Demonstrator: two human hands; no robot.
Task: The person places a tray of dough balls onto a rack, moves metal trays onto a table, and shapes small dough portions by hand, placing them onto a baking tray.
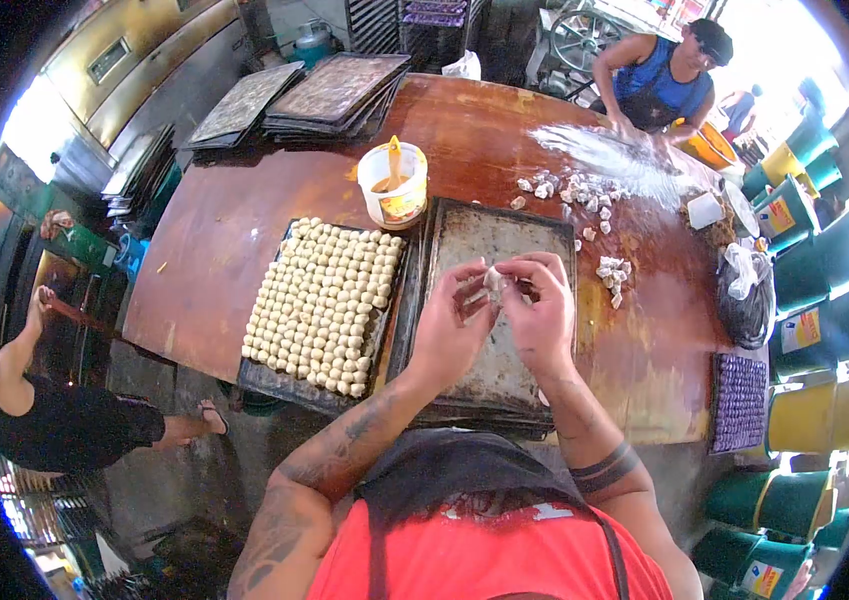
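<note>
My left hand [454,318] and my right hand [540,305] meet above a bare metal baking tray [464,240]. Between their fingertips is a small pale piece of dough [493,281], pinched from both sides. To the left lies a tray filled with rows of round dough balls [319,300]. Behind it stands a white bucket [408,208] with an orange-yellow filling and a spatula [394,165] in it. Loose floured dough pieces [594,190] are scattered right of the tray, with a small cluster [614,275] closer to my right hand.
Across the wooden table [484,120], a co-worker [659,80] leans over spread flour [624,160]. Stacked baking trays [334,95] lie at the back left. Another person [64,420] stands at left. Purple pieces on a tray [739,400] and green buckets [844,260] line the right.
</note>
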